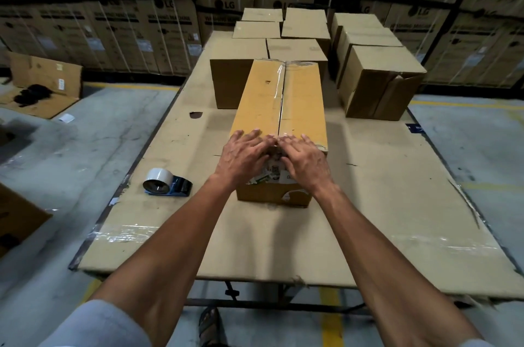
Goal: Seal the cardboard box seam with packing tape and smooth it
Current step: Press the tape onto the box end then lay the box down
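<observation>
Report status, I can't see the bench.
Both hands, left and right, flat on box near edge. Seam tape on. Dispenser aside, nothing blocking.

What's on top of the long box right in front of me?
Clear tape runs along the centre seam of the long box. The left hand and right hand press flat on its near edge, covering the tape's end there.

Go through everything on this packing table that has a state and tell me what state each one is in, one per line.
Long box: flaps closed, clear tape along the top seam.
Left hand: flat, pressing the near end of the box.
Right hand: flat, pressing beside the seam.
Tape dispenser: set down on the table, untouched, roll loaded.
Box at right: side flap bulging open.
Boxes behind: closed.
</observation>
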